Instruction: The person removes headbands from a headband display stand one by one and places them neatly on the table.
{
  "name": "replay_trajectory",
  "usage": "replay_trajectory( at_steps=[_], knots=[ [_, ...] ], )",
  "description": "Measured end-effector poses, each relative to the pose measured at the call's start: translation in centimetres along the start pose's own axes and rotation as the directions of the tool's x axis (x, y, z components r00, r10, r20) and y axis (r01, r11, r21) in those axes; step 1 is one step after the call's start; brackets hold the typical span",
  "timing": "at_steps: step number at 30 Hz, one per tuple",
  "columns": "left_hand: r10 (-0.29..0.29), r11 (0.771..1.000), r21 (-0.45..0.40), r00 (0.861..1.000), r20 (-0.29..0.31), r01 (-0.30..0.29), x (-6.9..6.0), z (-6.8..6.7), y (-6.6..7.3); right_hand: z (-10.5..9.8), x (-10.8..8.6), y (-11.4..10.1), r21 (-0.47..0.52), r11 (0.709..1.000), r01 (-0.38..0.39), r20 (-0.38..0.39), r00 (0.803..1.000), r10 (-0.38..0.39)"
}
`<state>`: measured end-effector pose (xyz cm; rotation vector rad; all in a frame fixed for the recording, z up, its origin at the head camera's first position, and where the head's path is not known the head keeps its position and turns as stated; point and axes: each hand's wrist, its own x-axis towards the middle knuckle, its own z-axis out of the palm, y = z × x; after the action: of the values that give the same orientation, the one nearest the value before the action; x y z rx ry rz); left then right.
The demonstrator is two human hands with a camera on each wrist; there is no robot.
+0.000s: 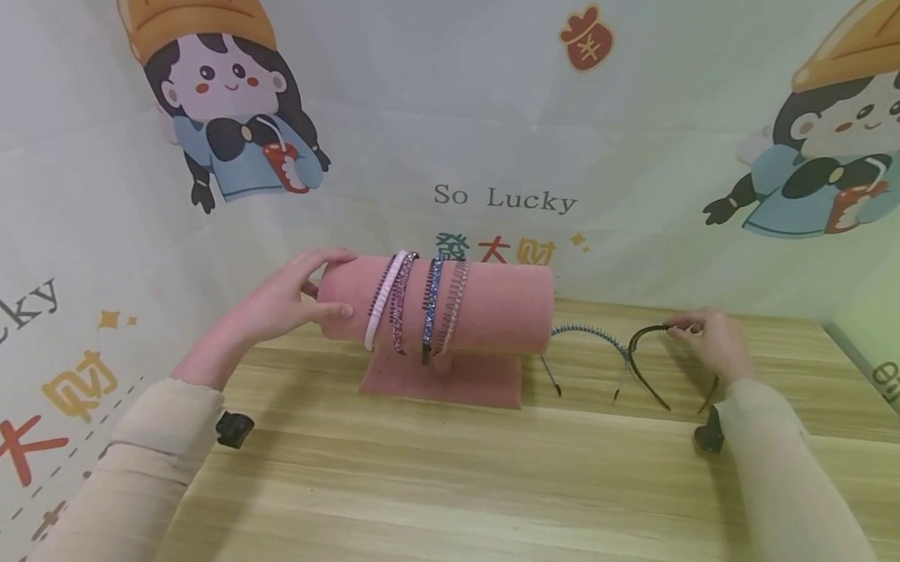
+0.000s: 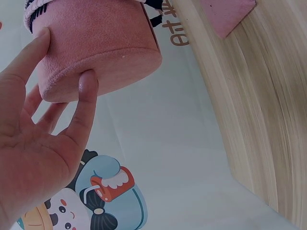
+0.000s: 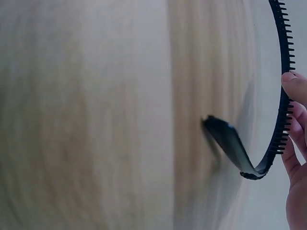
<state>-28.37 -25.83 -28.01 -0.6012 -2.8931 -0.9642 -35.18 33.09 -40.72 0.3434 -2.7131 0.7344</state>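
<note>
A pink plush headband display stand (image 1: 506,308), a horizontal roll on a flat foot, stands on the wooden table. My left hand (image 1: 290,296) grips the roll's left end, with the thumb and fingers spread around its rim in the left wrist view. Around the roll sit a white headband (image 1: 381,306), a purple-pink glittery headband (image 1: 398,309), a blue glittery headband (image 1: 431,302) and a pale clear-looking toothed headband (image 1: 454,301). Off to the right, my right hand (image 1: 714,343) pinches a black toothed headband (image 3: 281,108) near its top.
A blue toothed headband (image 1: 595,331) stands between the roll and the black one, its ends towards the table (image 1: 457,487). Behind is a white printed cloth (image 1: 384,110) with cartoon figures. Dark wrist cameras (image 1: 234,429) are strapped beneath both sleeves.
</note>
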Motion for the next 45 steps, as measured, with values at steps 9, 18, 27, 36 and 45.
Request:
replay_trajectory(
  at_steps=[9,18,27,36,45],
  knots=[
    [-0.01,1.0,-0.026,1.0,0.004,0.01,-0.1,0.0,0.1,0.0,-0.4,0.2,0.031,0.999,-0.029,0.028,0.999,0.028],
    [-0.001,1.0,-0.025,1.0,0.003,0.001,-0.1,0.1,0.0,0.2,-0.5,0.6,0.024,0.998,-0.053,0.081,0.995,0.051],
    [0.011,0.999,-0.033,1.0,-0.002,-0.011,-0.1,0.1,-0.1,0.5,-0.3,0.6,0.053,0.995,-0.082,0.18,0.981,0.071],
    [0.012,0.999,-0.036,1.0,0.002,-0.011,0.0,0.0,-0.1,0.4,-0.1,0.6,0.064,0.993,-0.103,0.219,0.972,0.087],
    [0.011,1.0,-0.027,1.0,0.005,-0.011,-0.1,0.0,0.2,-0.5,-0.2,0.4,0.051,0.994,-0.101,0.222,0.971,0.088]
  ],
)
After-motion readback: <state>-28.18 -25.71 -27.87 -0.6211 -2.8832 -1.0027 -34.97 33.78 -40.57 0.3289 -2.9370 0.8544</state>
